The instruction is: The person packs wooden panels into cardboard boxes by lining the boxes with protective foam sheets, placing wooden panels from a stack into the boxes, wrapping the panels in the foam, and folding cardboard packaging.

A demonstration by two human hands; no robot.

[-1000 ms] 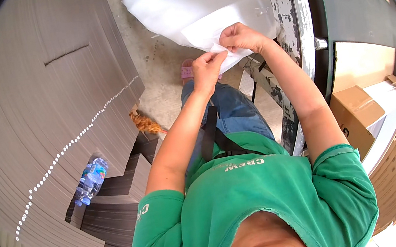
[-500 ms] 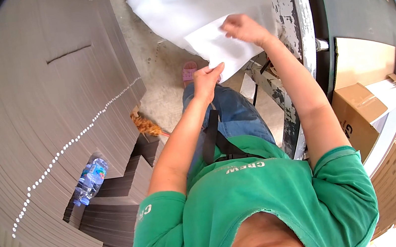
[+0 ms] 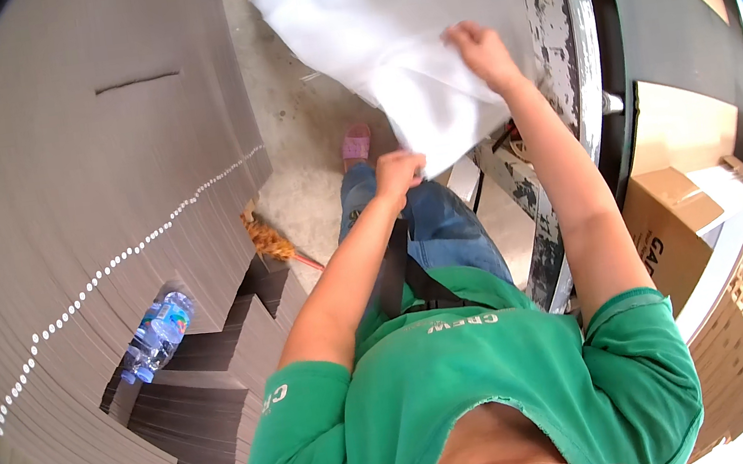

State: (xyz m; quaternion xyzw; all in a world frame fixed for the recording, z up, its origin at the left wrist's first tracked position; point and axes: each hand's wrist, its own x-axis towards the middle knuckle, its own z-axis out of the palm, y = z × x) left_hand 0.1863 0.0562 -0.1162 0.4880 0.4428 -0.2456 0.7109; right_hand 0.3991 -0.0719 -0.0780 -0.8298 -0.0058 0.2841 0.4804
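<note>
A thin white sheet [image 3: 434,120] bulges in a soft fold in front of me. My left hand [image 3: 401,176] is closed on its near corner, above my knees. Over the sheet's right part is my right hand [image 3: 484,53], its fingers curled and a little blurred; whether they pinch the sheet or only rest over it I cannot tell. Beyond and beneath spreads a larger white surface [image 3: 324,13], sheet-like and slightly wrinkled. Where the sheet in my hand ends and this surface begins is hard to make out.
Tall stacks of grey cardboard [image 3: 101,174] fill the left, with a plastic bottle [image 3: 160,335] in a gap. At right run a worn metal frame [image 3: 584,26] with peeling paint, a dark belt-like surface [image 3: 669,33] and a cardboard box [image 3: 671,225]. A brown brush-like thing [image 3: 267,238] lies nearby.
My left hand has drawn the sheet's corner down toward me. My right hand has shifted slightly right, and the sheet, flatter before, now bulges.
</note>
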